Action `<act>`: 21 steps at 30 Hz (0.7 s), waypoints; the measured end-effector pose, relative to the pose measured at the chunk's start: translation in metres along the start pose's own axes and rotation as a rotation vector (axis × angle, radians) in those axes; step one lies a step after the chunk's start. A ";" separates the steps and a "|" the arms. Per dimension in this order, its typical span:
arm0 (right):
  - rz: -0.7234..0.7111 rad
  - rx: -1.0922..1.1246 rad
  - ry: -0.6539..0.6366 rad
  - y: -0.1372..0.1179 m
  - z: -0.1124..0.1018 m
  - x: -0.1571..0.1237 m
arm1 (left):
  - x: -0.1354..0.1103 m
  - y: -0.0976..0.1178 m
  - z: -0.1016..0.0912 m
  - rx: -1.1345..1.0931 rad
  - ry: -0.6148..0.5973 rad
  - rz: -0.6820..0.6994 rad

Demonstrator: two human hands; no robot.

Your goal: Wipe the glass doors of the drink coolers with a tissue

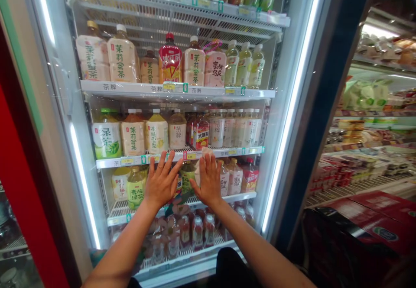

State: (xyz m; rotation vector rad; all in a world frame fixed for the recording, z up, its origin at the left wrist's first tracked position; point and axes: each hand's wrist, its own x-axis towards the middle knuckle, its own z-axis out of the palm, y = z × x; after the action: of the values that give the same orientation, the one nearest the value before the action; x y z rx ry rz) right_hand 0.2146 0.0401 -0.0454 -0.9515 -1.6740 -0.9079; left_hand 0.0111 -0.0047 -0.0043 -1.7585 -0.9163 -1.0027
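Observation:
Both my arms reach into a lit drinks fridge. My left hand (161,180) is open with fingers spread, raised in front of the third shelf (139,160) edge. My right hand (208,179) is open too, fingers straight and close together, held flat beside it. Between and behind the hands stands a green-labelled tea bottle (187,176). Neither hand holds anything. Bottles behind the palms are partly hidden.
The shelves carry rows of tea and juice bottles (169,63), with smaller bottles (195,231) on the bottom rack. The fridge frame (292,119) stands on the right, a red panel (19,184) on the left. An open chiller with packaged food (367,158) lies further right.

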 end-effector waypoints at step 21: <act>0.088 0.035 0.023 -0.009 0.010 0.050 | -0.003 -0.002 0.002 -0.017 0.000 0.012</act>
State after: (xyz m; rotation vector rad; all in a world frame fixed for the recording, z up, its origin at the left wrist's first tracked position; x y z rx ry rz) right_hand 0.1916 0.0543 -0.0012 -0.9794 -1.6110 -0.8258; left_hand 0.0085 -0.0024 -0.0074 -1.7760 -0.8986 -1.0057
